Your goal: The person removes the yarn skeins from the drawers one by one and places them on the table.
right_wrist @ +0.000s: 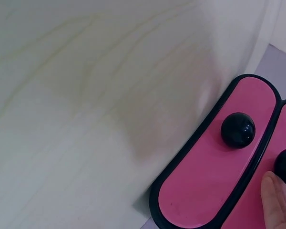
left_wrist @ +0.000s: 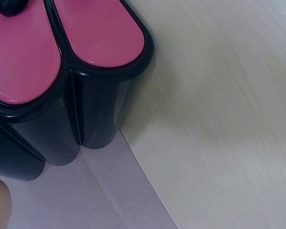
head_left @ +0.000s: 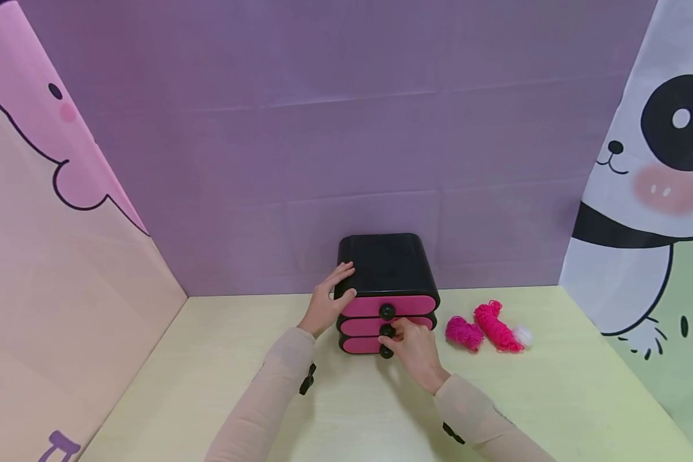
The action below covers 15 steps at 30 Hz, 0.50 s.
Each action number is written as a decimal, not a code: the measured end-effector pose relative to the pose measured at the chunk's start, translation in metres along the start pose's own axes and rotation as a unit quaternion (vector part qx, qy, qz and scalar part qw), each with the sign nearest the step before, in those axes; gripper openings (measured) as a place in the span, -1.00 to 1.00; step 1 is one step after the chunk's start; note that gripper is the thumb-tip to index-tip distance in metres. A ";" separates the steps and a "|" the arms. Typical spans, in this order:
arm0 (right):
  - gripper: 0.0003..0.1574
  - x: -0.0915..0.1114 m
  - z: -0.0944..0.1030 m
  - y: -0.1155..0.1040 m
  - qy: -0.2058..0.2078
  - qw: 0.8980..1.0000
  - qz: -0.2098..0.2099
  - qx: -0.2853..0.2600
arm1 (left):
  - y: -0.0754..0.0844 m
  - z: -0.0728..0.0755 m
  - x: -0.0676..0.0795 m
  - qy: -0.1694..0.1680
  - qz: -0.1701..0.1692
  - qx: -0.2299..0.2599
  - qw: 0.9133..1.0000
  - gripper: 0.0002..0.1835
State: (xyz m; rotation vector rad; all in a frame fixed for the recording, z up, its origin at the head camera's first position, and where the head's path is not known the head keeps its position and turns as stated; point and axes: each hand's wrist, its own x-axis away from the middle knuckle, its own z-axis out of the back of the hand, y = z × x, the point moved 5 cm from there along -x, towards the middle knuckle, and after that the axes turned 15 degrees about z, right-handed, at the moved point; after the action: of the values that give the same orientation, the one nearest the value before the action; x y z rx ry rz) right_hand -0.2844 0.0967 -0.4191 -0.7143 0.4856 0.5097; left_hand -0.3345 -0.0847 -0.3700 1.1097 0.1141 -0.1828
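black cabinet (head_left: 385,264), three pink drawers (head_left: 360,328); right hand (head_left: 414,348) pinches middle knob (head_left: 386,331), unclenched left hand (head_left: 326,301) touches cabinet.

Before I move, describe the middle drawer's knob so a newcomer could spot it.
Before the purple backdrop, a black unit with three stacked pink drawers stands on the table. Its middle knob is round and black like the top knob and bottom knob, but only it is pinched by the right hand.

**No readable lettering**

No text, label, brand, number or sign can be read on the drawer unit (head_left: 384,263), the yarn bundles (head_left: 464,333) right of it, or the purple backdrop (head_left: 346,128) behind it.
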 end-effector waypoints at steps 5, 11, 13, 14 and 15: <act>-0.58 0.001 -0.001 0.003 -0.003 1.000 -0.011 -0.009 | 0.000 -0.001 0.000 -0.006 -0.004 0.003 1.000 -0.51; -0.59 0.002 -0.002 0.002 -0.003 1.000 -0.012 -0.003 | -0.001 0.000 -0.001 -0.004 -0.004 0.005 1.000 -0.51; -0.59 0.002 -0.002 0.002 -0.003 1.000 -0.013 -0.007 | -0.001 0.000 -0.001 -0.002 -0.001 0.003 1.000 -0.51; -0.59 0.003 -0.002 0.002 -0.003 1.000 -0.015 -0.010 | -0.002 0.000 -0.002 -0.001 0.000 0.001 1.000 -0.50; -0.60 0.004 -0.002 0.003 -0.005 1.000 -0.018 -0.012 | -0.002 0.000 -0.002 -0.001 0.003 -0.002 1.000 -0.50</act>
State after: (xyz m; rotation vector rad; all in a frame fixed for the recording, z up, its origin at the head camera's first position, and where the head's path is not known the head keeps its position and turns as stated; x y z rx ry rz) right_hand -0.2838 0.0983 -0.4236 -0.7421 0.4579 0.4849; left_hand -0.3367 -0.0854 -0.3719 1.1059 0.1096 -0.1790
